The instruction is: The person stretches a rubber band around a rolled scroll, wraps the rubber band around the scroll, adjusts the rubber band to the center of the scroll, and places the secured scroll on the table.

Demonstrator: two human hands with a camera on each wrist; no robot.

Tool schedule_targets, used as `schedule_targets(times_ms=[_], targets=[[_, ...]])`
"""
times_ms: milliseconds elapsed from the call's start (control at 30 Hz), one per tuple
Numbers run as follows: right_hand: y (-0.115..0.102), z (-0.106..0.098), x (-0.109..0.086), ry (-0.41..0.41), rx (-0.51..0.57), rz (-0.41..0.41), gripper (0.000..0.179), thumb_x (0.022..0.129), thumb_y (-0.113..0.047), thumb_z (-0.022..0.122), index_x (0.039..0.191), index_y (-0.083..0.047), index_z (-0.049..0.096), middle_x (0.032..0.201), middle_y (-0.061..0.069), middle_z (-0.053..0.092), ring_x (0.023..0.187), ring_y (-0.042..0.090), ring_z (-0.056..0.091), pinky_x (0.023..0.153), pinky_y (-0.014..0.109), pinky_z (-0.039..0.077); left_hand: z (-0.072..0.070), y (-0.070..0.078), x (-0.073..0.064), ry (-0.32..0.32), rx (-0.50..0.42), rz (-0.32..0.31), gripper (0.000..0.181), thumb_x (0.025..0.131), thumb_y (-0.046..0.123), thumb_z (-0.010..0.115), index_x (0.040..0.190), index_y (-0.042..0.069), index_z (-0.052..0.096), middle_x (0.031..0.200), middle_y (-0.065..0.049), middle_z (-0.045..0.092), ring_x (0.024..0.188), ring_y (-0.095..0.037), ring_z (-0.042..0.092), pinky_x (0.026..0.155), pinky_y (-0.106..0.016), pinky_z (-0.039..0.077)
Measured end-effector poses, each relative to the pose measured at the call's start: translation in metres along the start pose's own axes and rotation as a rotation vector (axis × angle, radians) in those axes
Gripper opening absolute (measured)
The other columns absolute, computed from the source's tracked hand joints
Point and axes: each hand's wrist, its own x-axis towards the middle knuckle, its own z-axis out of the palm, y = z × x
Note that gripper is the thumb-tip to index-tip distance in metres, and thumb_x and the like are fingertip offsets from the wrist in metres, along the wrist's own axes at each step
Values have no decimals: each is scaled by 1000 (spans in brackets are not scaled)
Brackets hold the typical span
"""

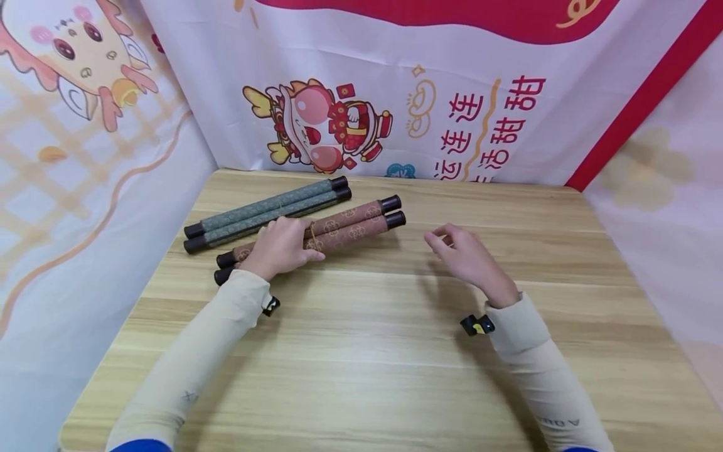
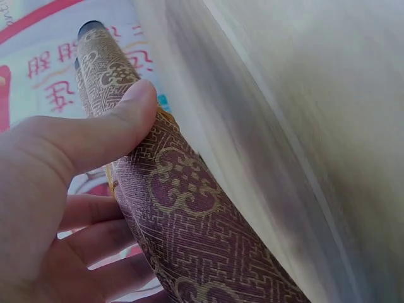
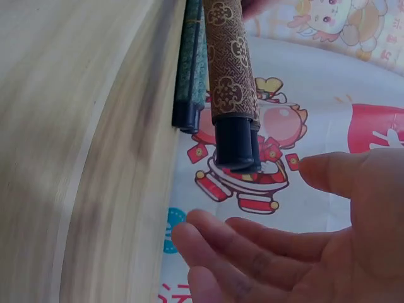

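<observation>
My left hand (image 1: 280,247) grips a pair of maroon scrolls (image 1: 356,226) near their middle, thumb on the near side. In the left wrist view the thumb lies across the gold-patterned cloth of a maroon scroll (image 2: 183,180), and the fingers curl behind it. A thin yellow cord ties the pair, and black knobs cap the ends. The scrolls seem to be slightly above the table. My right hand (image 1: 465,254) hovers to the right, apart from them, fingers loosely bent and holding nothing. The right wrist view shows a black end knob (image 3: 233,144) facing that right hand (image 3: 284,252).
A pair of green patterned scrolls (image 1: 265,210) with black ends lies just behind the maroon ones at the table's back left. The light wooden table (image 1: 361,351) meets a printed cloth backdrop (image 1: 350,56) at its far edge. Another printed cloth (image 1: 85,157) hangs on the left.
</observation>
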Motion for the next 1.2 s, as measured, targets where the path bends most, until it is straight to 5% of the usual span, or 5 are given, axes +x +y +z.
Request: schedule_targets(times_ms=[167,467,733,1000,1200], targets=[[7,-6,4,-4,-49,-6,62,110,-57,44,143,-8,61,132,16,70,121,34,66,101,54,55,4,-3,19,-28,11,-10,71,86,46,87,139,5,64,94,-13,72,77,-32,66,74,-55,56],[17,-10,19,-70,-106,-62,80,106,-67,42,157,-6,47,149,18,60,139,37,57,115,59,47,21,0,51,-45,20,-33,42,84,46,89,95,12,66,83,-7,65,72,-30,63,70,-49,55],[35,-8,27,-23,-244,-148,86,105,-69,43,167,-11,31,169,18,39,157,41,35,129,60,27,29,4,64,-51,30,-61,37,84,42,90,86,12,68,85,-8,67,76,-31,65,72,-53,57],[40,-8,27,22,-426,-224,93,102,-69,50,168,-8,26,170,23,34,158,45,30,130,63,22,33,8,71,-58,59,-74,36,87,41,87,79,14,65,82,-6,68,76,-29,67,72,-53,57],[43,-5,29,-1,-532,-209,99,101,-74,45,168,-4,23,172,22,30,160,46,25,128,66,22,29,15,66,-150,102,-93,36,95,42,77,98,7,67,118,-16,71,109,-37,69,89,-61,58]])
